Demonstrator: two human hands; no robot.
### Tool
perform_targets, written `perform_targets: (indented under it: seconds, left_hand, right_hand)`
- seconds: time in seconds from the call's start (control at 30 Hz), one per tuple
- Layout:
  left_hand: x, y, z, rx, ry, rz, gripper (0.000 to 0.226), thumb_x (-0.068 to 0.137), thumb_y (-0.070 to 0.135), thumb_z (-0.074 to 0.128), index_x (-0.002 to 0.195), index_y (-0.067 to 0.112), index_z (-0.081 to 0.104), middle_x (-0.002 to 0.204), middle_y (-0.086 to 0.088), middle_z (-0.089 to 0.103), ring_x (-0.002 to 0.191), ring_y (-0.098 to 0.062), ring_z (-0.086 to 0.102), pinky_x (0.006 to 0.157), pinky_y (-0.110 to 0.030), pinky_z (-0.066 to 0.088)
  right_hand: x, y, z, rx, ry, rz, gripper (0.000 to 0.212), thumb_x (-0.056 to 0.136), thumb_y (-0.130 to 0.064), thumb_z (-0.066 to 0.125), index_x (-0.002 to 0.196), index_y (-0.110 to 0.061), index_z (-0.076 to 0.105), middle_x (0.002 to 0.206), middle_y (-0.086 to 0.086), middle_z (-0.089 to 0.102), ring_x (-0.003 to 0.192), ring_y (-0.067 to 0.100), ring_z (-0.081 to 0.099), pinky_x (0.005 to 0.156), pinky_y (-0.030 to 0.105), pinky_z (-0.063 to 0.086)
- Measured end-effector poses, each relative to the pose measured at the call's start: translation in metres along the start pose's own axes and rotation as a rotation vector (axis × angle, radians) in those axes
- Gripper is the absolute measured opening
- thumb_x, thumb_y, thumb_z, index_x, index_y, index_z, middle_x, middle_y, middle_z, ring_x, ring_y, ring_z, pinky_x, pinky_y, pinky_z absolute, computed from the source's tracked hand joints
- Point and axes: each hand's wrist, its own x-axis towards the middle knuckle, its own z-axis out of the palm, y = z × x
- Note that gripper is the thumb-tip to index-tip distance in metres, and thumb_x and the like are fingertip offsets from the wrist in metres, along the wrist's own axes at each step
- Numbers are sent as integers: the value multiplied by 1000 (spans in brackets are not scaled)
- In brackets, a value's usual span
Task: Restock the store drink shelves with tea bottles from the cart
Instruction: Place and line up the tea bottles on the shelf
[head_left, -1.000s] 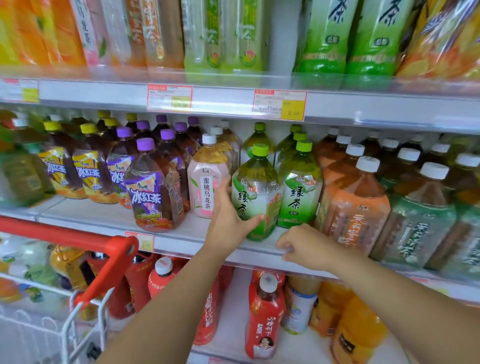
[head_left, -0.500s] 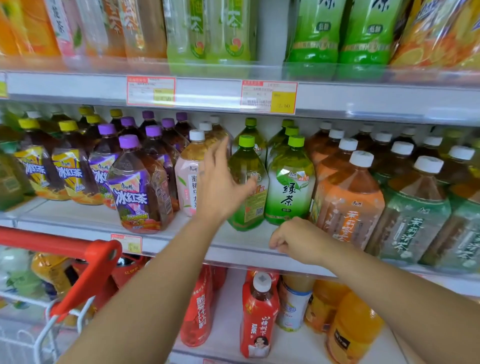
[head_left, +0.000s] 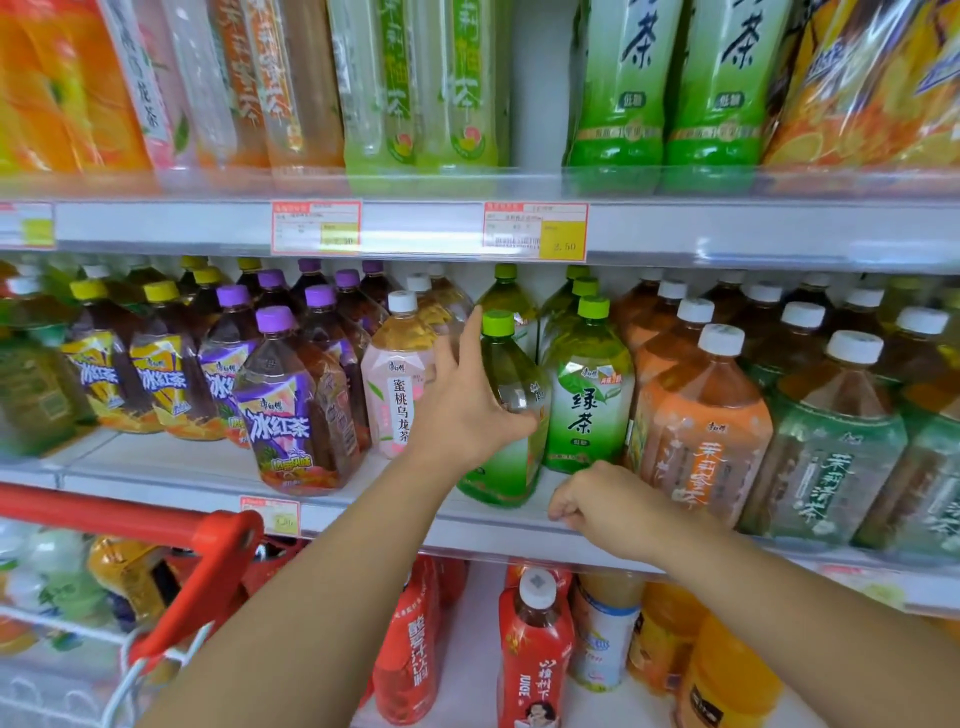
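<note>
A green tea bottle (head_left: 511, 415) with a green cap stands at the front of the middle shelf (head_left: 182, 478), turned so its label faces right. My left hand (head_left: 462, 410) is on its left side, thumb across the front and index finger pointing up past the cap. A second green tea bottle (head_left: 589, 395) stands right beside it. My right hand (head_left: 608, 501) is curled into a loose fist, resting on the shelf's front lip just right of the held bottle. The cart's red handle (head_left: 130, 517) crosses the lower left, with bottles (head_left: 124, 571) blurred inside it.
Purple-capped iced tea bottles (head_left: 291, 410) and a pink peach oolong bottle (head_left: 397, 395) stand left of my left hand. White-capped jasmine tea bottles (head_left: 701, 431) crowd the right. Tall bottles fill the upper shelf (head_left: 618, 93); red juice bottles (head_left: 535, 660) sit below.
My left hand slid from a low grip on the green tea bottle up along its left side, and the bottle turned so its label faces right. My right hand stayed on the shelf lip.
</note>
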Motion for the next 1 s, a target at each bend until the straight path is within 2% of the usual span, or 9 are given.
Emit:
perform_targets:
  seconds: [0.2, 0.3, 0.4, 0.47, 0.53, 0.67, 0.73, 0.87, 1.0]
  left_hand:
    - [-1, 4, 17, 233, 240, -126, 113, 66, 57, 73, 150, 26, 4, 138, -10, 30, 116, -41, 41, 88, -52, 47]
    - [-15, -9, 19, 193, 273, 47, 97, 75, 50, 71, 150, 23, 15, 141, -13, 28, 122, -39, 41, 86, -52, 50]
    - [-60, -36, 20, 258, 311, 318, 54, 88, 34, 60, 137, 24, 38, 136, -8, 33, 123, -33, 44, 90, -48, 49]
    - [-83, -56, 26, 372, 193, 439, 40, 92, 37, 48, 129, 23, 52, 141, -7, 39, 126, -31, 43, 99, -48, 43]
    - [-90, -64, 32, 465, 20, 402, 46, 93, 46, 37, 132, 26, 54, 152, -2, 32, 137, -28, 32, 107, -50, 35]
    - [-78, -56, 41, 555, -191, 226, 69, 87, 63, 6, 147, 35, 27, 156, 13, -12, 147, -17, -2, 118, -48, 6]
    - [-67, -51, 46, 574, -234, 168, 74, 84, 63, -3, 149, 35, 19, 155, 15, -18, 147, -16, -8, 118, -44, -4]
    - [-35, -42, 53, 536, -308, 60, 55, 99, 48, 16, 151, 29, 14, 158, 12, -13, 147, -17, -4, 119, -43, 2]
    - [0, -45, 59, 469, -388, 11, 57, 100, 36, 24, 152, 21, 5, 158, 8, -14, 147, -18, 0, 119, -39, 11]
  right_hand:
    - [-8, 1, 4, -13, 54, -40, 30, 95, -13, 48, 119, -20, 65, 117, 4, 68, 105, 21, 63, 92, 37, 49]
    - [-15, 4, 6, -61, 23, -47, 36, 94, -12, 49, 127, -21, 58, 119, 9, 65, 108, 26, 61, 91, 42, 49]
    - [-24, 5, 6, -76, 8, -69, 48, 94, -14, 51, 140, -27, 43, 126, 9, 61, 106, 23, 60, 88, 38, 49]
    - [-27, 6, 5, -91, 42, -102, 52, 94, -14, 52, 142, -28, 40, 137, 4, 54, 119, 21, 54, 96, 32, 43]
    - [-27, 5, 3, -102, 51, -123, 52, 93, -13, 52, 142, -27, 40, 141, -1, 50, 128, 18, 47, 101, 29, 38]
    - [-24, 4, 0, -115, 21, -133, 53, 93, -13, 53, 142, -27, 39, 140, -6, 51, 129, 15, 46, 101, 25, 34]
    - [-22, 4, 1, -107, 15, -133, 54, 93, -13, 54, 142, -28, 39, 139, -8, 52, 128, 14, 46, 102, 24, 33]
    - [-23, 8, 4, -94, 31, -144, 53, 93, -11, 54, 142, -28, 41, 138, -5, 53, 125, 14, 49, 103, 27, 37]
    - [-23, 11, 11, -97, 61, -145, 57, 92, -6, 49, 143, -30, 38, 136, 1, 53, 120, 21, 51, 97, 36, 42]
